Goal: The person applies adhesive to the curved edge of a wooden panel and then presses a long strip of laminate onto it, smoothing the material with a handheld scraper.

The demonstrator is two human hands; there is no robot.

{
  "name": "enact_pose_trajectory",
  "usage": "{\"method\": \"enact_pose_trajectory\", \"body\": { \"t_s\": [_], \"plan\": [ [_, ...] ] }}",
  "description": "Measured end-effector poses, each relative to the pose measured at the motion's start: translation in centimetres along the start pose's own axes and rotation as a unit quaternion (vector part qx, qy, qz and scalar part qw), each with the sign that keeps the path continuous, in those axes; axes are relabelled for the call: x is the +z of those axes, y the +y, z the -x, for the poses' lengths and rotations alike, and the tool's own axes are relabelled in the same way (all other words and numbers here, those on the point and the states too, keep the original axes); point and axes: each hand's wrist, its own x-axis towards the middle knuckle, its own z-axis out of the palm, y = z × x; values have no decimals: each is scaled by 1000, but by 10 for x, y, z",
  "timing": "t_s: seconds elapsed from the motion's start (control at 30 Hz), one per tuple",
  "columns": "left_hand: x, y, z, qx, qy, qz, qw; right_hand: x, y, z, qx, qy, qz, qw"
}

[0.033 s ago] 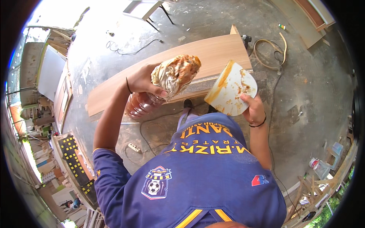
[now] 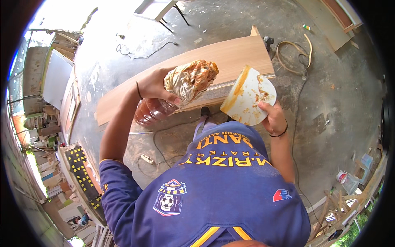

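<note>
My left hand (image 2: 158,87) is closed round the upper part of a clear ribbed plastic bottle (image 2: 153,112) with something reddish brown inside. A crumpled whitish wrapping (image 2: 185,82), stained orange-brown, covers the bottle's end facing away from me. The bottle is tilted, and the wrapped end is the higher in the picture. In my right hand (image 2: 275,117) is a flat white spreader (image 2: 249,96), one edge straight and the other rounded. My thumb presses on its face. Orange-brown smears mark it, thickest along the straight edge. The two things are held apart.
Beyond my hands lies a long wood-grain board (image 2: 135,84), raised on something mostly hidden. Cables (image 2: 302,88) and a power strip (image 2: 147,159) lie on the concrete floor. A coiled strip (image 2: 284,61) rests at the board's right end. A white-topped table (image 2: 155,9) stands farther off.
</note>
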Motion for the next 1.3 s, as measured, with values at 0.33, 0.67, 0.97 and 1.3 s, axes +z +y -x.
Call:
{"method": "enact_pose_trajectory", "body": {
  "t_s": [0.33, 0.67, 0.97, 1.3],
  "plan": [
    [-34, 38, -21, -148, -151, -146, 966, 18, 17, -19, 70, -100, 48, 991],
    [-47, 56, -29, -221, -177, -171, 944, 27, 11, -25, 97, -128, 76, 984],
    [-48, 56, -31, -210, -168, -176, 947, 31, 6, -25, 99, -144, 89, 981],
    [-47, 58, -28, -215, -154, -163, 950, 34, 7, -24, 90, -146, 91, 981]
  ]
}}
